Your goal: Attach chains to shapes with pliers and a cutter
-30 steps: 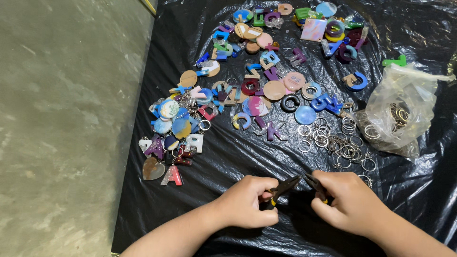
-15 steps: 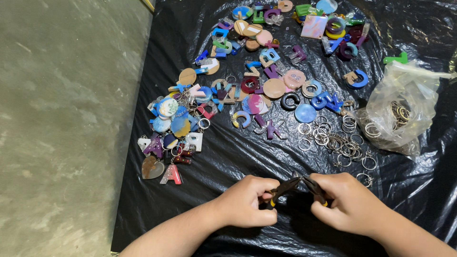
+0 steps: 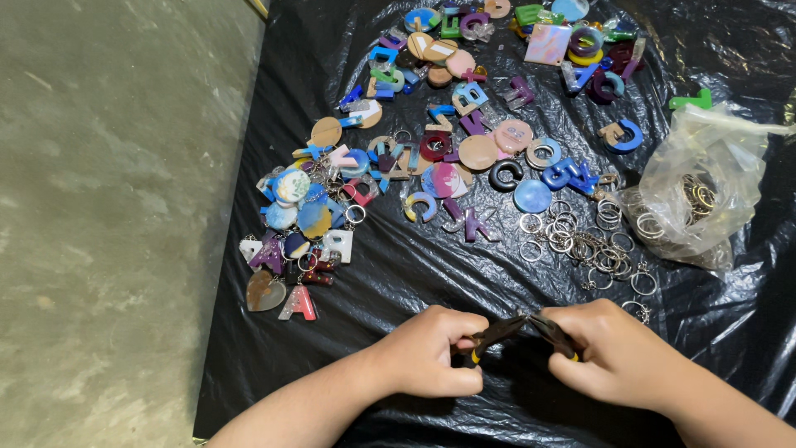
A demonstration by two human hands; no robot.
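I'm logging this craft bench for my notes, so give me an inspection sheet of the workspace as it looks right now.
Surface: black plastic sheet, wrinkled, spread over a grey concrete floor.
Job's things: two small dark pliers; the left pliers and right pliers meet tip to tip between the hands. Any piece held at the tips is too small to tell.
Clutter: colourful letter and disc charms scattered; loose metal key rings; clear plastic bag of rings.
Grips: left hand closed on the left pliers; right hand closed on the right pliers.
Cables: nothing seen.
Surroundings: bare concrete at left.
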